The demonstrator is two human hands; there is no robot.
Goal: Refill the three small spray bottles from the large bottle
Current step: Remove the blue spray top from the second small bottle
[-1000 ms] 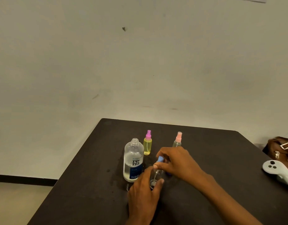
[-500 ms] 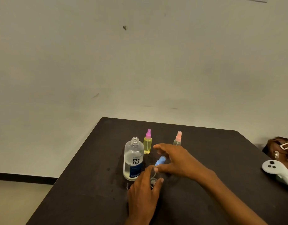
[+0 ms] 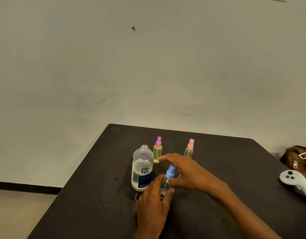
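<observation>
Head view, looking down at a dark table (image 3: 90, 195). Left hand (image 3: 153, 202) wrapped around a small clear bottle (image 3: 163, 191), thumb and fingers closed on its body, mouth of the bottle showing between them. Right hand (image 3: 186, 171) just above and to the right of the left, pinching a blue spray head (image 3: 170, 173) with its thin dip tube running down toward the clear bottle's mouth; remaining fingers spread loosely forward. Cannot tell whether the tube tip is inside the mouth or just over it. Just left of both hands, touching nothing, the large bottle (image 3: 142, 169), upright, uncapped, liquid filling only its lower part. Beyond the right hand's fingertips, a yellow spray bottle (image 3: 157, 151) with a purple-pink head, upright. Further right, behind the right hand, a clear spray bottle (image 3: 189, 149) with a pale pink head, partly hidden by the knuckles. Well to the right of the right forearm, a white controller (image 3: 293, 181) and a brown bag (image 3: 297, 157).
</observation>
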